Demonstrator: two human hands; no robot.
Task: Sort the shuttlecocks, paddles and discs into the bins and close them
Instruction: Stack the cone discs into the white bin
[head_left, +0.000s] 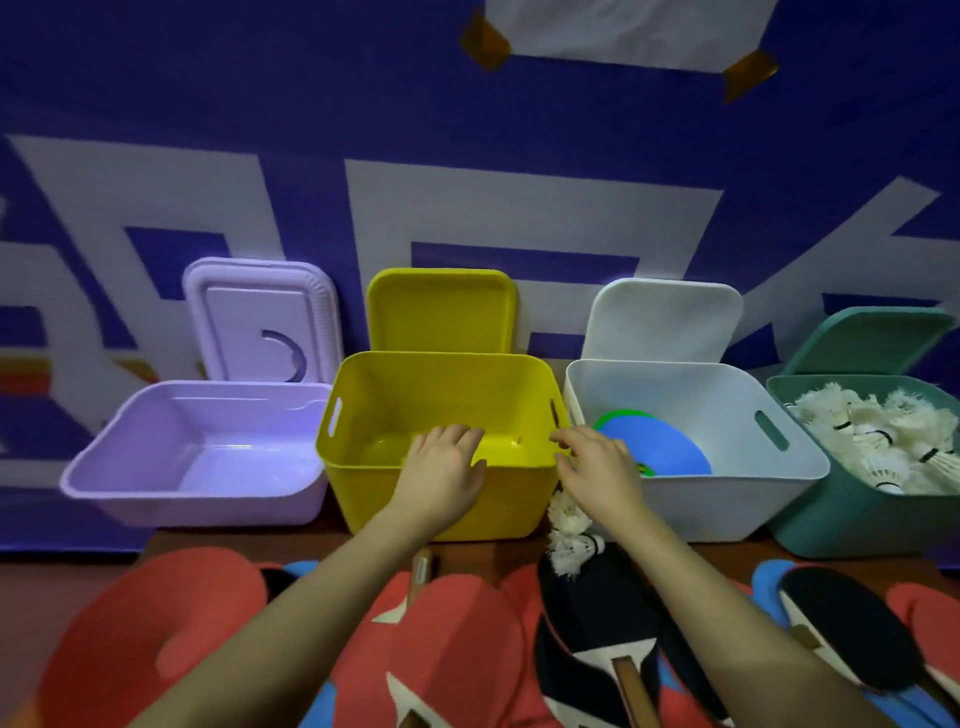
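Four open bins stand in a row: purple bin (197, 483), yellow bin (441, 364), white bin (727, 488), green bin (841, 519). A blue disc (660, 447) lies over a green one in the white bin. White shuttlecocks (878, 441) fill the green bin. My left hand (441, 467) rests on the yellow bin's front rim, fingers hanging over it. My right hand (597, 467) is at that bin's right front corner, fingers spread. Red paddles (457, 623) and black paddles (597, 613) lie in front, with a loose shuttlecock (569, 540) among them.
Each bin's lid stands up behind it against a blue and white wall: purple lid (260, 317), yellow lid (441, 309), white lid (665, 319), green lid (872, 340). More paddles (841, 623) lie at the near right on the brown table.
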